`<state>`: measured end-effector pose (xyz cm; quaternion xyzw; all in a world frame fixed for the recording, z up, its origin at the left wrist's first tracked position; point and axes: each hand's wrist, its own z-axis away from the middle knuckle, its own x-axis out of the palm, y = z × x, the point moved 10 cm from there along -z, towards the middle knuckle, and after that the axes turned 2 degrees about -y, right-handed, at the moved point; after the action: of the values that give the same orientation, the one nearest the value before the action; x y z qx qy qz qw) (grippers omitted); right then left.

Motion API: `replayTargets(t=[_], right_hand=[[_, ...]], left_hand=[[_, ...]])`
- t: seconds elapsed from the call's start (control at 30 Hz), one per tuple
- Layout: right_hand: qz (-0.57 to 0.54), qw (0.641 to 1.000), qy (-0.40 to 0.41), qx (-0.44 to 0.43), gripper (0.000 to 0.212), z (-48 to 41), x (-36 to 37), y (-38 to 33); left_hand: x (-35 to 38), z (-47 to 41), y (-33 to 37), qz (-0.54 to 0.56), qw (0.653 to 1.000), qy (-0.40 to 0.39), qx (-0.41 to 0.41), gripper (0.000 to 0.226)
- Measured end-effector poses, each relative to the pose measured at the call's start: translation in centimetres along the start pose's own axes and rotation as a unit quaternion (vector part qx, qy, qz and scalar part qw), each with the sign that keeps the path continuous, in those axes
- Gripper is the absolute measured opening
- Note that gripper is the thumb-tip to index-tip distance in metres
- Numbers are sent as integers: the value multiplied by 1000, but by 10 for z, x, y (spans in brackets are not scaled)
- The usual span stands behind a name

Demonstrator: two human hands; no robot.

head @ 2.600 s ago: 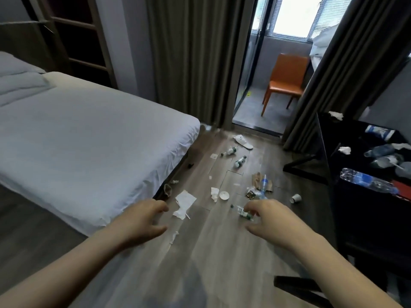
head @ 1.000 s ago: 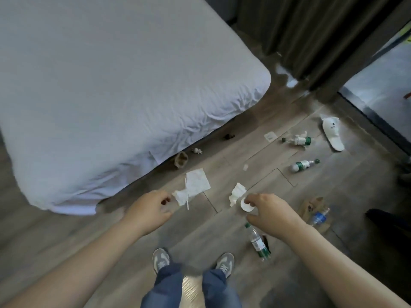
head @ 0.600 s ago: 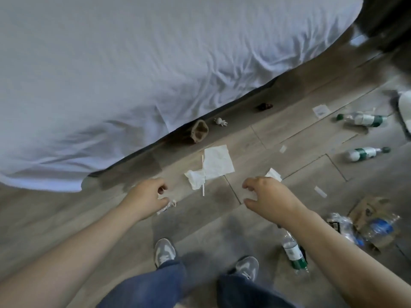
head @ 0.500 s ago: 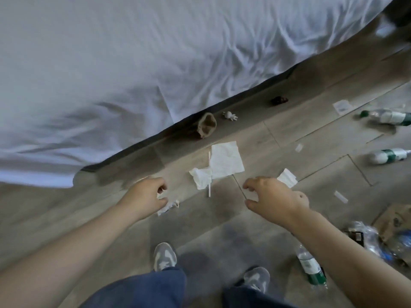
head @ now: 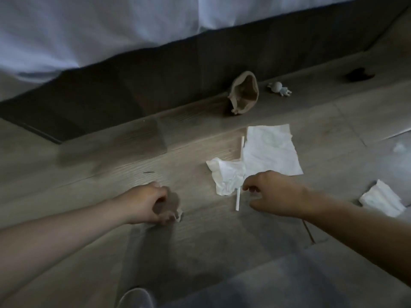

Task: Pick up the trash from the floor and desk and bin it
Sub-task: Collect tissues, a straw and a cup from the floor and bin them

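Note:
I am bent low over the wooden floor beside the bed. My left hand [head: 151, 205] is down on the floor, its fingers curled round a small white paper scrap [head: 179, 217] that peeks out under the fingertips. My right hand [head: 275, 192] hovers with forefinger and thumb apart, just right of a thin white straw [head: 238, 197], and holds nothing. The straw lies across a crumpled white tissue [head: 226, 176] and along the edge of a flat white napkin [head: 271, 150].
A crushed brown paper cup [head: 244, 94] and a small white figurine [head: 279, 87] lie against the dark bed base [head: 155, 70]. A dark clump [head: 358, 74] sits farther right, a folded tissue [head: 380, 198] by my right forearm. The white sheet [head: 89, 30] hangs above. My shoe [head: 135, 298] is below.
My head has dropped much closer to the floor. The left hand has closed over the small scrap. The right hand has moved left to the straw and crumpled tissue.

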<state>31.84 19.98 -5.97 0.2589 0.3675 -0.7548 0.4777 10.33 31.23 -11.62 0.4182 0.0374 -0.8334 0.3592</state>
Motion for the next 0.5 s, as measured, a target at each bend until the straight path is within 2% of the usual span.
replayTargets(t=[0.2,0.37,0.43,0.5], right_hand=[[-22,1000,3,-8,37,15,4,-12],[12,999,10,-30,38,20,15,-11],[35,999,4,-29,40,21,17,-7],[31,999,7,-21,42,21,14,-3]], left_hand=[[2,8,4,22,999,38,-12,37],[3,-3,-3,-18,997,53,-45,10],[3,-5,-3,0,997,60,-51,4],[-3,-5,-2,42,995,71,-56,7]])
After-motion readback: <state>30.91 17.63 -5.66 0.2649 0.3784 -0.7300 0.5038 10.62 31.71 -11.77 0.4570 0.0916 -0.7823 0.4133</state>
